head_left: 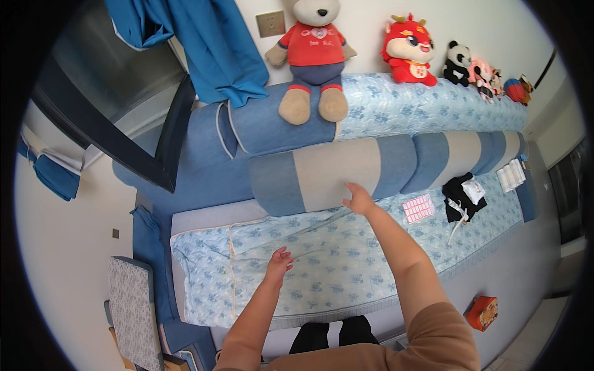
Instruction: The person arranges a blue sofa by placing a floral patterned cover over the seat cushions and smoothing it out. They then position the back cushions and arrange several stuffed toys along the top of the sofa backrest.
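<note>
A long blue sofa carries a pale quilted seat cover [328,272] with blue flowers. Above its middle hangs my left hand [280,266], fingers loosely bent and apart, with nothing in it. Farther forward, my right hand [359,199] reaches to the lower edge of a blue and beige back cushion [337,173]. Its fingers are spread and it holds nothing; whether it touches the cushion I cannot tell. The seat cover shows some creases between the hands and the cushion, and a beige-edged fold [231,247] runs across its left part.
On the seat's right lie a pink and white sheet [419,209], black clothing [461,198] and a white pack [511,175]. A large plush bear [315,46], a red plush dragon [410,49] and a plush panda [458,63] sit along the backrest. An orange box [482,313] stands on the floor.
</note>
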`<act>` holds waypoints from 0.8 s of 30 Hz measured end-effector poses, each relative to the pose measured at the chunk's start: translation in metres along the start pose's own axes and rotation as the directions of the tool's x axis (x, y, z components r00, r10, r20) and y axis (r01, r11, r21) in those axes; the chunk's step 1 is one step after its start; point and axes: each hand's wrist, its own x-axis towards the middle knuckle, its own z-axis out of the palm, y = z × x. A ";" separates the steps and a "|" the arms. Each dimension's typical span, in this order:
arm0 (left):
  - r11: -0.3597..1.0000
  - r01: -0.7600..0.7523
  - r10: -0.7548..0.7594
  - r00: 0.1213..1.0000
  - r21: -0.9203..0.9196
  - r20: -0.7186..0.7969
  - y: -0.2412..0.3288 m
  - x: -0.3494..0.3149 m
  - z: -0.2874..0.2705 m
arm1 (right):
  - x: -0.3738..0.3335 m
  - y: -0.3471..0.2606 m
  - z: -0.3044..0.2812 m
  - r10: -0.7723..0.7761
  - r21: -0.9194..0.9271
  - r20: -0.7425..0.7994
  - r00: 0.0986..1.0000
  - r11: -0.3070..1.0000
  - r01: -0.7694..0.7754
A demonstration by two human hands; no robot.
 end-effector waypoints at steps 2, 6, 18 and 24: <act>1.000 0.004 -0.005 0.999 -0.030 -0.034 0.001 0.002 -0.015 | 0.037 -0.022 -0.005 -0.023 -0.112 0.036 0.999 0.993 0.027; 0.997 0.016 -0.022 0.996 -0.080 -0.082 -0.003 0.000 -0.040 | 0.101 -0.039 -0.003 0.008 -0.288 0.056 0.998 0.958 0.008; 0.979 0.049 -0.084 0.982 -0.196 -0.172 -0.038 -0.009 -0.056 | 0.165 -0.059 0.000 0.251 -0.595 0.163 0.954 0.796 -0.108; 0.976 0.072 -0.105 0.983 -0.205 -0.153 -0.040 -0.013 -0.033 | 0.163 -0.068 -0.008 0.271 -0.683 0.236 0.933 0.730 -0.039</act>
